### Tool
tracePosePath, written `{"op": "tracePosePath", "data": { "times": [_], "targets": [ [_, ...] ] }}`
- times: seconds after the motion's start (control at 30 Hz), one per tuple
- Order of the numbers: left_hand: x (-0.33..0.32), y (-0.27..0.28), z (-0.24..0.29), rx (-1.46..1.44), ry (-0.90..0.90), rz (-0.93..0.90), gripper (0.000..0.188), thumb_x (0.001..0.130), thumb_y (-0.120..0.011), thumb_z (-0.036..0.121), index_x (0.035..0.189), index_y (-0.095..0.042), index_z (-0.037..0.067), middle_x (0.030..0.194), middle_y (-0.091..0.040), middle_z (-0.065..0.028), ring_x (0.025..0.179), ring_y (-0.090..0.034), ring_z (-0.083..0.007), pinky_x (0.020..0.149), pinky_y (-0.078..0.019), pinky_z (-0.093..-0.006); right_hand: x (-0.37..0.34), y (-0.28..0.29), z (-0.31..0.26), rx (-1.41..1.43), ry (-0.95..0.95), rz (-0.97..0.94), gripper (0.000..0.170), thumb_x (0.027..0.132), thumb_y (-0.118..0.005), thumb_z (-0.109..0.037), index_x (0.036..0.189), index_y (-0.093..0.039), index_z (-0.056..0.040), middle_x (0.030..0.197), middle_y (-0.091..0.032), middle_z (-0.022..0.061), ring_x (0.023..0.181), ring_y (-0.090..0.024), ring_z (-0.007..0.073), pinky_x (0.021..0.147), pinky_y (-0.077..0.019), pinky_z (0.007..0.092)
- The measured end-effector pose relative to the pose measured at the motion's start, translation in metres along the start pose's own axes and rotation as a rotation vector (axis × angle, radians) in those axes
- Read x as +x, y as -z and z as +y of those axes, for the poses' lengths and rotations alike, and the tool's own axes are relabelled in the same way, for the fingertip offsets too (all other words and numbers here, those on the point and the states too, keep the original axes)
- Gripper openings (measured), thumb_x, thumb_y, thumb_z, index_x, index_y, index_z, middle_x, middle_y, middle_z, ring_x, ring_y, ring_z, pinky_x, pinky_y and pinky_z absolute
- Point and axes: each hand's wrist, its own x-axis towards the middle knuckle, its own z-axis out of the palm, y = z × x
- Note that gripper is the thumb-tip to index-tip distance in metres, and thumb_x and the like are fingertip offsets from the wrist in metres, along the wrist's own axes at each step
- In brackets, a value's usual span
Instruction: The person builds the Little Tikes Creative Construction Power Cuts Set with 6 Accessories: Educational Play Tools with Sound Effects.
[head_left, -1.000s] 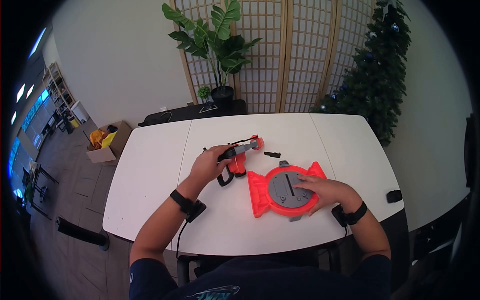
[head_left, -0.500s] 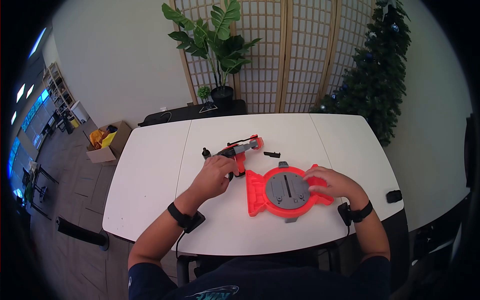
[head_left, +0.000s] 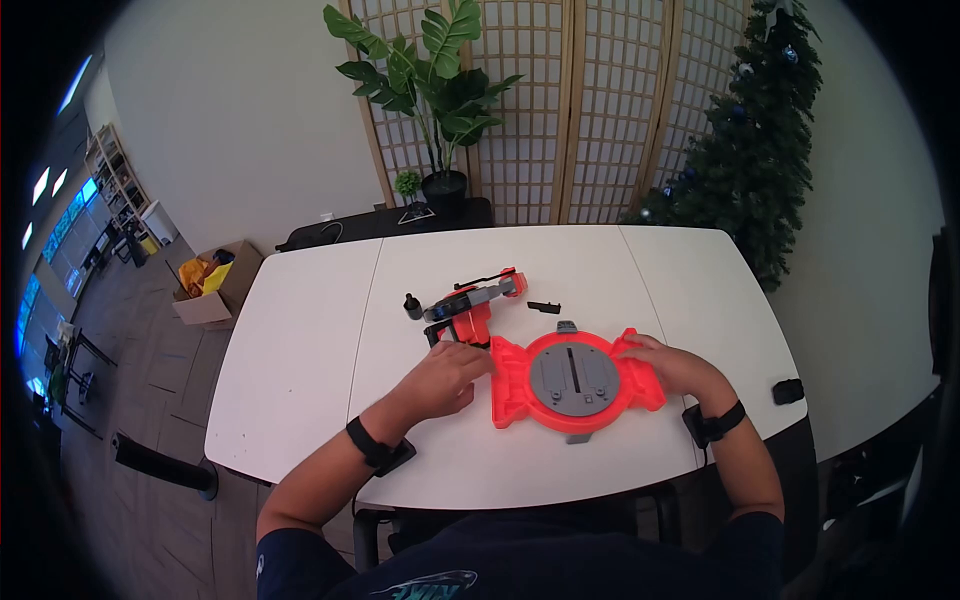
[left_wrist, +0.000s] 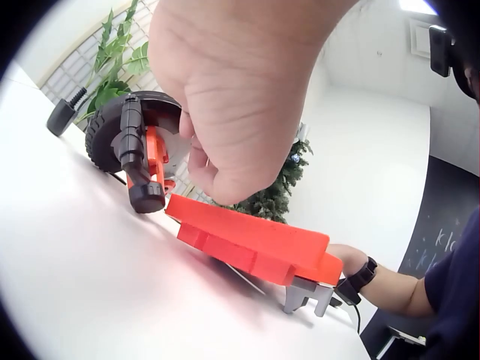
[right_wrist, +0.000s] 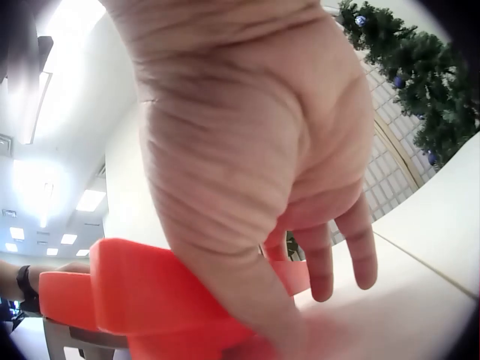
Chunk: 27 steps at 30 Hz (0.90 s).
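A red base with a grey round slotted turntable, like a miter saw base (head_left: 574, 378), lies flat in front of the person. My left hand (head_left: 438, 380) is at its left wing, fingers loosely bent, fingertips right at the edge. My right hand (head_left: 686, 370) holds the right wing, with the thumb across the red plastic and the fingers reaching down beyond it in the right wrist view. Behind the left hand lies a red, black and grey saw head (head_left: 468, 308). The left wrist view shows its black toothed round part (left_wrist: 112, 135) beside the red base (left_wrist: 247, 236).
A black knob with a threaded stem (head_left: 412, 306) stands left of the saw head. A small black flat part (head_left: 544, 307) lies behind the base. Near the table's right edge sits a black block (head_left: 788, 392). An open cardboard box (head_left: 215, 285) is off the left side.
My left hand has let go of the saw head and come toward me to the base's left wing. The right hand has moved from the turntable to the right wing; the base has slid slightly left.
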Motion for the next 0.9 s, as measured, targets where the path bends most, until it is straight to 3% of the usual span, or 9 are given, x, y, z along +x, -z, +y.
{"op": "tracePosePath", "data": {
  "times": [0.13,0.2,0.47,0.53,0.67,0.77,0.83,0.9],
  "targets": [
    [0.002,-0.006,0.004,0.010,0.000,-0.008,0.038,0.076,-0.073,0.004,0.113,-0.064,0.010,0.121,-0.064,-0.0073,0.118,-0.058,-0.0276,0.104,-0.0416,-0.0412,0.001,-0.003,0.013,0.015,0.022,-0.028,0.058,0.070,-0.085,-0.005,0.124,-0.065,-0.0120,0.151,-0.045,0.0168,0.143,-0.040,0.0318,0.112,-0.0419,0.0357],
    [0.004,-0.008,0.005,-0.013,0.002,0.018,0.038,0.074,-0.079,0.011,0.109,-0.064,0.008,0.117,-0.065,-0.0071,0.112,-0.061,-0.0282,0.098,-0.0471,-0.0402,-0.001,-0.001,0.014,0.005,0.032,-0.031,0.057,0.070,-0.084,-0.004,0.123,-0.066,-0.0125,0.151,-0.045,0.0162,0.143,-0.040,0.0315,0.112,-0.0424,0.0358],
    [0.002,-0.017,0.002,-0.023,0.036,0.016,0.031,0.076,-0.078,0.011,0.105,-0.066,0.008,0.110,-0.070,-0.0055,0.101,-0.067,-0.0271,0.084,-0.0555,-0.0372,-0.007,0.008,0.011,-0.018,0.010,-0.056,0.055,0.070,-0.082,0.001,0.121,-0.068,-0.0157,0.152,-0.046,0.0133,0.141,-0.044,0.0311,0.110,-0.0447,0.0361],
    [0.000,-0.016,0.002,-0.034,0.038,0.032,0.031,0.077,-0.078,0.012,0.106,-0.067,0.009,0.111,-0.071,-0.0053,0.102,-0.067,-0.0267,0.084,-0.0558,-0.0371,-0.010,0.015,0.006,-0.002,-0.027,-0.052,0.056,0.070,-0.078,0.009,0.121,-0.070,-0.0137,0.151,-0.047,0.0138,0.138,-0.047,0.0324,0.107,-0.0475,0.0365],
    [-0.007,-0.013,-0.002,-0.087,0.013,0.123,0.032,0.079,-0.076,0.012,0.110,-0.067,0.010,0.111,-0.072,-0.0054,0.101,-0.068,-0.0265,0.085,-0.0561,-0.0374,-0.013,0.028,0.004,0.038,0.041,-0.059,0.055,0.071,-0.077,0.010,0.120,-0.070,-0.0139,0.148,-0.050,0.0129,0.136,-0.049,0.0312,0.105,-0.0490,0.0386],
    [-0.010,-0.010,-0.006,-0.148,0.022,0.213,0.033,0.081,-0.075,0.011,0.113,-0.067,0.010,0.110,-0.072,-0.0062,0.101,-0.068,-0.0272,0.085,-0.0563,-0.0377,-0.017,0.035,-0.001,0.239,0.038,-0.058,0.050,0.073,-0.080,0.005,0.119,-0.070,-0.0121,0.139,-0.057,0.0137,0.132,-0.053,0.0299,0.108,-0.0467,0.0378],
    [-0.010,-0.006,-0.006,-0.190,0.039,0.259,0.034,0.082,-0.074,0.010,0.115,-0.066,0.010,0.110,-0.072,-0.0069,0.101,-0.068,-0.0278,0.085,-0.0564,-0.0379,-0.020,0.036,-0.002,0.266,0.139,0.019,0.043,0.077,-0.077,0.003,0.119,-0.067,-0.0056,0.133,-0.062,0.0112,0.122,-0.059,0.0278,0.100,-0.0518,0.0369],
    [-0.010,0.000,-0.005,-0.144,0.005,0.378,0.035,0.083,-0.073,0.010,0.118,-0.065,0.010,0.109,-0.072,-0.0077,0.100,-0.068,-0.0290,0.084,-0.0566,-0.0374,-0.020,0.037,-0.009,0.320,0.108,0.006,0.040,0.080,-0.077,-0.001,0.118,-0.065,-0.0032,0.128,-0.064,0.0110,0.118,-0.061,0.0257,0.098,-0.0516,0.0355]
  ]
}}
